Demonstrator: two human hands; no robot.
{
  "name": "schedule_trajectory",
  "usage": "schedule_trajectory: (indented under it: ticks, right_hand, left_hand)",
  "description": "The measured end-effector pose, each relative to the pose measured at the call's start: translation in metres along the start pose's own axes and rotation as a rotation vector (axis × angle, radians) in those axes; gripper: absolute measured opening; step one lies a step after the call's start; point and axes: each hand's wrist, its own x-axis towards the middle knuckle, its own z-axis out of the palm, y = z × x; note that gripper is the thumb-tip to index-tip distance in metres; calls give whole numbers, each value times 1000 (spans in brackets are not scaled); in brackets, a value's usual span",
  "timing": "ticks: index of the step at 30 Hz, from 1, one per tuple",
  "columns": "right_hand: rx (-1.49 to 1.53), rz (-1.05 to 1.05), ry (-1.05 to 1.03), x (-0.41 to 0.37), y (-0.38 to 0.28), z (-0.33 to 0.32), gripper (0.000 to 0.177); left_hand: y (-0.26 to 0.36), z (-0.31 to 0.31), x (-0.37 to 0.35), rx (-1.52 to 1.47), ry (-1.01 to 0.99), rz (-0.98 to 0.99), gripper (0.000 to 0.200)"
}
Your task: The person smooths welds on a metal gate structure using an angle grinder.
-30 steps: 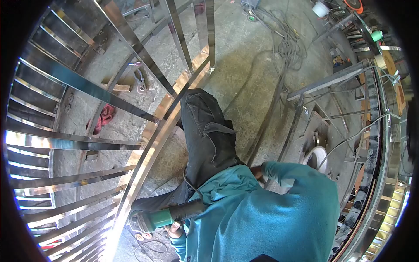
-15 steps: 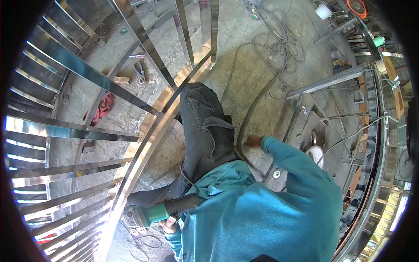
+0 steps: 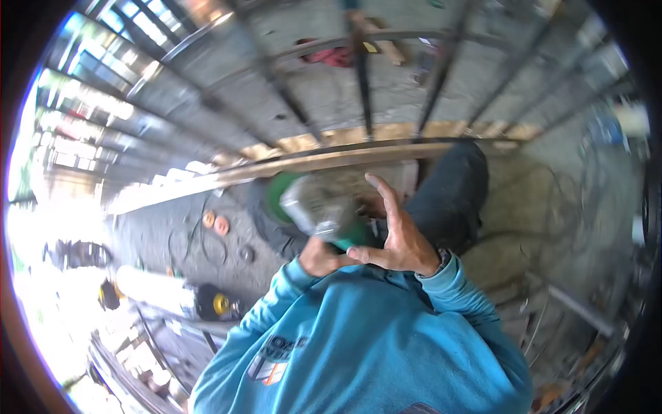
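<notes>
An angle grinder with a grey metal head and green parts is held up in front of my chest, blurred by motion. My left hand wraps round its near side, partly hidden behind the tool. Just right of the grinder is my right hand, its thumb and fingers spread apart beside the green body. A green disc shows at the grinder's left side.
Ahead, a wooden curved rail carries upright metal bars. A red cloth lies beyond it. Orange discs are on the floor at left, near a white cylinder. Cables lie at right.
The view has swung to the left. The grinder has come from beside my left leg to in front of me, and my right hand has moved in from the right and spread beside it.
</notes>
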Motion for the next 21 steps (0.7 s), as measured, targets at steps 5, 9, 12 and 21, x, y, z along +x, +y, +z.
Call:
schedule_trajectory:
  ticks: [5,9,12,21]
  right_hand:
    - [39,-45,71,17,36,24,97]
    - [333,68,87,35,21,33,94]
    - [591,204,85,55,10,42,88]
    - [961,584,19,71,42,93,56]
  left_hand:
    - [-6,5,7,406,-13,119,80]
    - [9,0,-14,481,68,63,89]
    - [7,-13,-31,503,146,146,110]
    - [8,-65,-78,873,94,475,125]
